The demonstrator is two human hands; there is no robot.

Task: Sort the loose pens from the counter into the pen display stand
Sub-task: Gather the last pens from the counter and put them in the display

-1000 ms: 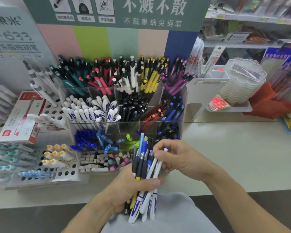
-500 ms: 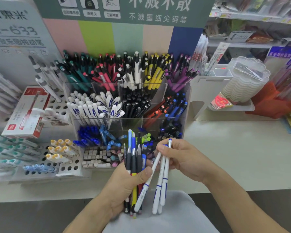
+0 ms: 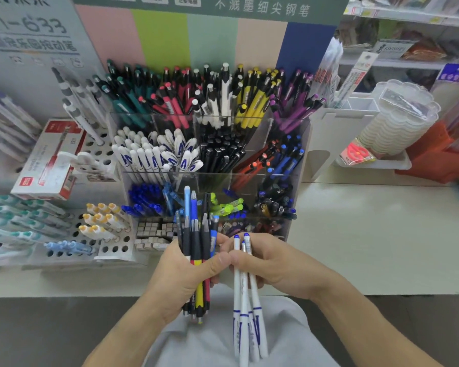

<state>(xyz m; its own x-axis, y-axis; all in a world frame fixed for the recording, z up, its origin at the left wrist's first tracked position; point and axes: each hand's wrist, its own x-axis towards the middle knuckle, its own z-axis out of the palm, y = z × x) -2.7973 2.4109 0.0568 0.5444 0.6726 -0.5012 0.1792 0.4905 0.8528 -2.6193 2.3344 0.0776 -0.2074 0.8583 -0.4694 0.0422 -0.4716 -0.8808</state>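
Observation:
My left hand (image 3: 182, 276) grips a bundle of mixed pens (image 3: 196, 234), black, blue, yellow and red, held upright in front of the stand. My right hand (image 3: 270, 263) holds three white pens with blue marks (image 3: 245, 313), tips up, caps hanging down over my lap. The clear tiered pen display stand (image 3: 301, 144) sits just behind both hands. Its compartments hold sorted pens: white-and-blue ones (image 3: 157, 154) in the middle left, black ones (image 3: 223, 152) at centre, red and blue at the right.
A white hole rack with yellow-capped pens (image 3: 101, 221) stands left of the stand, with a red-and-white pen box (image 3: 48, 160) behind it. A stack of clear cups (image 3: 398, 120) sits on a white tray at the right. The pale counter (image 3: 368, 234) stretches right.
My right hand has drawn the white pens fully out of the left hand's bundle; three now hang apart to the right. The left hand's bundle stands straighter.

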